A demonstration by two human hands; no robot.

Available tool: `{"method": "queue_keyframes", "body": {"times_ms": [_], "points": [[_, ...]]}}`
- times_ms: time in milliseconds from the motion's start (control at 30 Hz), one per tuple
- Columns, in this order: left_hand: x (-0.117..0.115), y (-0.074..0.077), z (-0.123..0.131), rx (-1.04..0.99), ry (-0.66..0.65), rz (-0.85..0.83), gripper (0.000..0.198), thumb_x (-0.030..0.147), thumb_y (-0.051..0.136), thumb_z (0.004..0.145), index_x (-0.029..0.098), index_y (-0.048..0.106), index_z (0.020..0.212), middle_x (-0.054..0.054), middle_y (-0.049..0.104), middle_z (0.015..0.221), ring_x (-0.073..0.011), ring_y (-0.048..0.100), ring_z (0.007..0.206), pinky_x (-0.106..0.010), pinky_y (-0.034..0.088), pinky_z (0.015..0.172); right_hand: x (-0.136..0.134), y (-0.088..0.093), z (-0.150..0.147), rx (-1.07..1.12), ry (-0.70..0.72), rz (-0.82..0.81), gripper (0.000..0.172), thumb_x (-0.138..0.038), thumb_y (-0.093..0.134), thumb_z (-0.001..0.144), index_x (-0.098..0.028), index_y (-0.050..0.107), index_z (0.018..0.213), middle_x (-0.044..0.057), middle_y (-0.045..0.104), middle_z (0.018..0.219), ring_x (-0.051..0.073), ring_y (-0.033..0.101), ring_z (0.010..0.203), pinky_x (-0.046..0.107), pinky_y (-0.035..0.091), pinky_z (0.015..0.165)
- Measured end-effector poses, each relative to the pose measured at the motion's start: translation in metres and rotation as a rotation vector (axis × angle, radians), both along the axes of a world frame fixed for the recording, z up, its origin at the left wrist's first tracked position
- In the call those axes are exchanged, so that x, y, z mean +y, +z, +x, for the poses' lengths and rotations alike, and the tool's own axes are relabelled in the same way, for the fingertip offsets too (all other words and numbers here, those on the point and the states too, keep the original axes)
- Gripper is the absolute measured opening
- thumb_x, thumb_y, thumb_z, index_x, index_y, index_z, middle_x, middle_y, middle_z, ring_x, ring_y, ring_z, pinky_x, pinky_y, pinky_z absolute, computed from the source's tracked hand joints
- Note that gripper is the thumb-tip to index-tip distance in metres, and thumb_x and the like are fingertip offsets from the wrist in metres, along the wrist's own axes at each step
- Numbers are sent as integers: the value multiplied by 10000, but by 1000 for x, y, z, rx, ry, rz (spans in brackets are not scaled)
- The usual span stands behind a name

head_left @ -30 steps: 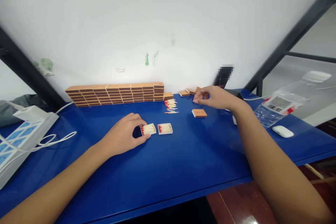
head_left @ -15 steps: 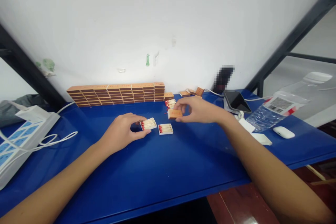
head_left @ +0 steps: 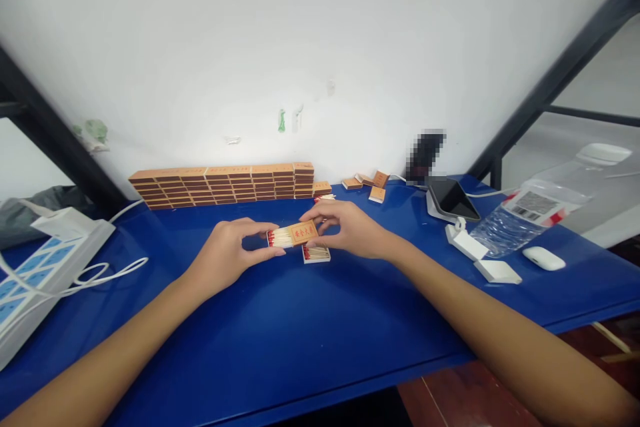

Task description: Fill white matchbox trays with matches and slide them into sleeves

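Note:
My left hand [head_left: 227,255] pinches a white tray of red-tipped matches [head_left: 279,237] just above the blue table [head_left: 310,333]. My right hand [head_left: 350,230] grips an orange matchbox sleeve [head_left: 304,233] whose open end sits over the right part of that tray. A second open tray of matches [head_left: 316,254] lies on the table just below my right fingers.
Stacked orange matchboxes [head_left: 225,185] line the wall, with loose boxes [head_left: 373,183] and loose matches [head_left: 324,198] to their right. A white power strip with cables [head_left: 45,260] sits at left. A tablet [head_left: 450,197], white holders [head_left: 480,257], a clear bag [head_left: 520,217] and a white case [head_left: 543,257] are at right.
My right hand took an orange sleeve from the far right of the table, carried it left and brought it onto the tray. My left hand lifted that tray slightly.

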State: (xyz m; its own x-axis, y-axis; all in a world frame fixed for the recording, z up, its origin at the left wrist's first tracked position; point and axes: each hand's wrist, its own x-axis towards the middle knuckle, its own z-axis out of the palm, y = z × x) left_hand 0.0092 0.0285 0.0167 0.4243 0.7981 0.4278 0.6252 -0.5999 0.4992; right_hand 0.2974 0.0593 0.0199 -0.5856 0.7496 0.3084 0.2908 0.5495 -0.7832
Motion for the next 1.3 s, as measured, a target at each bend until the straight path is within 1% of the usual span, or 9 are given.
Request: {"method": "queue_keyframes", "body": {"times_ms": [233,467,767,833,933,1067,1133,1200,1300], "points": [[-1,1,0,-60,3,9,458,565,839,842,279,804,1198,-25,823,1104,-240,778,945,-353,595,857,-12,2,-14,107,-55,-29,471,-345,916,768,-194,769,1189,77,761,1119,200,750,927,389,670,856],[0,2,-1,-55,-56,31,466,589,815,853,265,811,1187,-39,822,1084,-229,780,921,-332,600,817,-13,4,-13,102,-32,-66,481,-323,912,770,-205,782,1217,70,785,1162,226,758,1020,441,647,982],[-7,2,6,-109,-117,205,489,555,856,799,223,805,1154,-38,805,971,-186,737,806,-296,568,752,-28,1,-28,162,9,-22,415,-306,814,891,-228,744,1293,75,754,1249,231,735,1117,431,636,1004],[-10,2,9,-124,-124,254,530,561,877,762,214,786,1152,-29,789,932,-180,717,794,-292,560,741,-33,1,-32,176,25,-28,431,-310,752,946,-240,699,1368,90,701,1373,241,707,1194,441,621,1027],[-14,4,13,-158,-114,287,601,612,891,705,210,752,1130,-2,753,852,-167,690,752,-281,544,708,-44,0,-38,129,68,-58,528,-338,634,1030,-265,540,1545,104,593,1536,265,615,1352,482,556,1112],[-22,10,18,-185,-87,245,672,654,899,659,226,709,1140,36,736,786,-155,688,718,-279,544,723,-60,-1,-45,73,143,-71,616,-404,501,1098,-254,317,1667,127,557,1558,264,547,1414,510,465,1191],[-24,11,20,-159,-88,208,660,617,918,681,243,691,1175,53,737,777,-153,700,724,-276,553,745,-64,0,-48,68,179,-86,624,-440,435,1118,-235,265,1682,129,610,1485,254,588,1358,514,462,1187],[-24,9,19,-111,-72,225,584,530,909,773,256,673,1231,48,756,820,-160,721,765,-286,568,795,-61,2,-47,51,198,-94,639,-478,412,1120,-241,247,1691,125,622,1479,255,606,1341,516,468,1180],[-17,2,13,-7,-12,310,475,398,788,911,257,650,1342,-12,801,998,-215,754,929,-355,573,914,-37,9,-30,-2,71,30,628,-517,509,1077,-287,382,1647,102,531,1612,281,534,1448,510,451,1202]]}}
